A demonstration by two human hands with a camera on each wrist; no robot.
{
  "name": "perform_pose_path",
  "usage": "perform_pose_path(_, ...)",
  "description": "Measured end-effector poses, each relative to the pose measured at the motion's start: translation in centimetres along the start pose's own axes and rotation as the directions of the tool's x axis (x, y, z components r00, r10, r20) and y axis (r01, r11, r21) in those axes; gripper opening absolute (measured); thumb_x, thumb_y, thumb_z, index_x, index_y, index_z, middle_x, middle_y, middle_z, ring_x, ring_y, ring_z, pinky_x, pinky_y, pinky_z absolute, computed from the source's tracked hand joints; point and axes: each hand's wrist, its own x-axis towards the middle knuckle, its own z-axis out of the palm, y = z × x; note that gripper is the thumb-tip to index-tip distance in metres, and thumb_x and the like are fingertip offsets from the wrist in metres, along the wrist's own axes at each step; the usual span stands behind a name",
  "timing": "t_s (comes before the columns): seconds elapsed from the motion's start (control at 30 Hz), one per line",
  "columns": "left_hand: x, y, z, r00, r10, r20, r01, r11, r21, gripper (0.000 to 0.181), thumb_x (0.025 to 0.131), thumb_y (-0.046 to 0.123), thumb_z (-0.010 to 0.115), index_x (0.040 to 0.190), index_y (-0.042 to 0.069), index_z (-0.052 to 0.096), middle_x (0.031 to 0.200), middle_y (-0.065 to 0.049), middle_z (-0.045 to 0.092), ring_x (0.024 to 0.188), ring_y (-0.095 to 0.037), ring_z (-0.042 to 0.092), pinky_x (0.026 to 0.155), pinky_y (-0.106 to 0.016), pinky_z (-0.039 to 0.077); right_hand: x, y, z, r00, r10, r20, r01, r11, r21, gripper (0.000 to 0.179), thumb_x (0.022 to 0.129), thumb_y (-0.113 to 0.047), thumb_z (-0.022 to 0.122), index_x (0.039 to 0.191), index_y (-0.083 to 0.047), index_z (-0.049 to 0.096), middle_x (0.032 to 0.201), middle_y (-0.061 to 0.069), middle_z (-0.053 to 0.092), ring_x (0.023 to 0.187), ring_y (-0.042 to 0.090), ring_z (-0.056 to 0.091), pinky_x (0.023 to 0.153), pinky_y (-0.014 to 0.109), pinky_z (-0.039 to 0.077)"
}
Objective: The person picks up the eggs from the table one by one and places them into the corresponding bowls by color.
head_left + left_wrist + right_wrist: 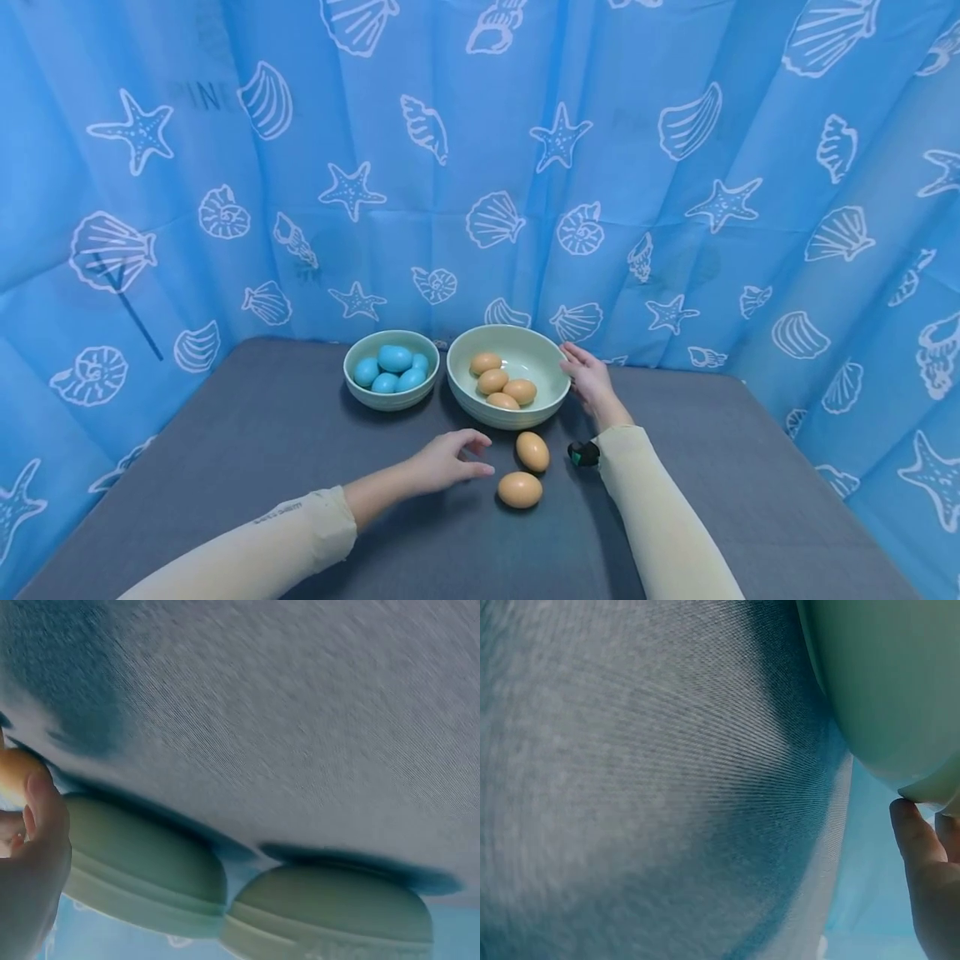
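Note:
My left hand (452,460) hovers over the table with thumb and fingers spread apart, holding nothing. Just right of its fingertips, two brown eggs lie on the cloth: one nearer (520,490), one farther (532,451). In the left wrist view, part of an egg (16,771) shows beside the thumb. Behind them stands a large pale green bowl (553,402) with several brown eggs (492,382) inside. At its right side, my right hand (588,379) touches the bowl near the rim. The right wrist view has fingertips (907,814) against its outside; other fingers are partly hidden.
Left of the large bowl stands a smaller green bowl (390,402) with several blue eggs (395,358). A grey cloth covers the table (247,450). A blue curtain (480,167) with white shells and starfish hangs right behind the bowls.

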Motion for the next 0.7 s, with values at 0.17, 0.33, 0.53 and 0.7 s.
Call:
perform_pose_path(0.17, 0.0, 0.1, 0.9, 0.999, -0.036, 0.041, 0.034, 0.998, 0.049, 0.043, 0.091, 0.017, 0.07, 0.125, -0.004, 0.057, 0.112, -0.013, 0.064, 0.103, -0.027, 0.06, 0.081, -0.035, 0.051, -0.1, -0.6, 0.4, 1.0, 0.007, -0.019, -0.008, 0.999, -0.048, 0.055, 0.104, -0.007, 0.042, 0.155, -0.012, 0.022, 0.157, 0.007, 0.029, 0.141, 0.025, 0.032, 0.106, 0.043, 0.04)
perform_pose_path(0.33, 0.0, 0.0, 1.6, 0.991, -0.11, 0.079, 0.107, 0.993, 0.041, 0.044, 0.089, 0.019, 0.072, 0.125, -0.001, 0.057, 0.109, -0.01, 0.064, 0.107, -0.027, 0.057, 0.088, -0.039, 0.049, -0.4, -1.2, 0.7, 0.997, -0.053, -0.054, 0.049, 0.996, -0.072, 0.059, 0.103, 0.0, 0.038, 0.156, -0.013, 0.017, 0.158, 0.009, 0.025, 0.142, 0.03, 0.029, 0.11, 0.044, 0.035)
perform_pose_path(0.53, 0.1, 0.1, 1.9, 0.984, -0.147, 0.1, 0.149, 0.989, -0.015, 0.045, 0.089, 0.017, 0.073, 0.127, -0.002, 0.056, 0.11, -0.01, 0.063, 0.107, -0.027, 0.057, 0.088, -0.04, 0.049, 0.1, -1.4, 1.4, 0.992, -0.103, -0.071, 0.095, 0.99, -0.106, 0.06, 0.101, 0.006, 0.033, 0.156, -0.011, 0.018, 0.158, 0.012, 0.023, 0.145, 0.029, 0.022, 0.115, 0.042, 0.024)
perform_pose_path(0.7, 0.0, 0.1, 1.8, 0.982, -0.158, 0.108, 0.164, 0.985, -0.055, 0.043, 0.089, 0.013, 0.072, 0.127, -0.002, 0.056, 0.109, -0.01, 0.063, 0.106, -0.026, 0.057, 0.088, -0.04, 0.049, 0.5, -0.8, 1.8, 0.992, -0.072, -0.1, 0.058, 0.988, -0.142, 0.06, 0.101, 0.006, 0.031, 0.156, -0.015, 0.022, 0.156, 0.013, 0.03, 0.144, 0.028, 0.025, 0.114, 0.043, 0.026)
